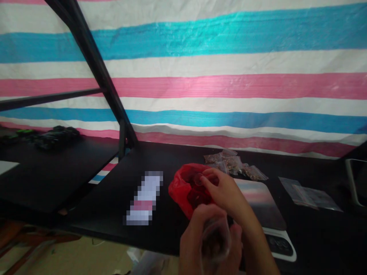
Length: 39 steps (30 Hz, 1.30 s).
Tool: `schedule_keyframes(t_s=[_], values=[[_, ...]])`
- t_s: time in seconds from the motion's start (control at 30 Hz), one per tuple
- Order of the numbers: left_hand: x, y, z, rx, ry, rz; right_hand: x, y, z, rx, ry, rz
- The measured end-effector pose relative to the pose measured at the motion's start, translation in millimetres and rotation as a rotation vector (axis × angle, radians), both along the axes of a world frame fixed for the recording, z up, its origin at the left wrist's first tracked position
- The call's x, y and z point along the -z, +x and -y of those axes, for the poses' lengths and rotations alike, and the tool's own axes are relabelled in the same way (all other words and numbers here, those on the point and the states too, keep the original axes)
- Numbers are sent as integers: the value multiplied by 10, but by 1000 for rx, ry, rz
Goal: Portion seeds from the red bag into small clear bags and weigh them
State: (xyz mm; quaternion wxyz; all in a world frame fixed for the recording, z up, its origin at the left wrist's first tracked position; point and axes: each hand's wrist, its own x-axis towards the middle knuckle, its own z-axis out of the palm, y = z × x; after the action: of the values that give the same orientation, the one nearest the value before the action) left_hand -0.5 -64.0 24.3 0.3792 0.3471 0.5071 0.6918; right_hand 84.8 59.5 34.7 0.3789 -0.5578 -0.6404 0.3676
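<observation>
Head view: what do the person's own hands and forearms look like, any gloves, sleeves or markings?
The left hand and right hand are ungloved. The right forearm is slender and bare, with no sleeve, watch or marking visible; the left forearm is out of view.

Striped sheeting (229, 34) hangs behind; a black frame (91, 57) slants before it; dark objects (56, 138) lie far left.

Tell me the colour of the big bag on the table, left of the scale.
The bag is red, clearest in the head view.
</observation>
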Motion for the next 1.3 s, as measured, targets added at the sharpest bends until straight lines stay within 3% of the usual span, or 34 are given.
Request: schedule_keyframes(t_s=[0.1,0.27,0.43,0.67,0.87,1.13,1.3], values=[[39,-44,-356,127,-80,-84,5,26,-3,-26,-49,-21],[263,-406,-701,156,-55,-98,5,57,29,-45,-33,43],[416,-508,-719,201,-32,-196,-3,57,13,-4,-16,21],[412,-498,-801,163,-35,-286,-176,43,108,-65,91,-198],[412,-480,-809,158,-33,-252,-327,-85,258,-179,167,-144],[442,-420,-855,165,1,-171,-299,-107,258,-223,264,-38],[337,-444,-838,31,50,-154,-267,-101,208,-87,332,-78]])
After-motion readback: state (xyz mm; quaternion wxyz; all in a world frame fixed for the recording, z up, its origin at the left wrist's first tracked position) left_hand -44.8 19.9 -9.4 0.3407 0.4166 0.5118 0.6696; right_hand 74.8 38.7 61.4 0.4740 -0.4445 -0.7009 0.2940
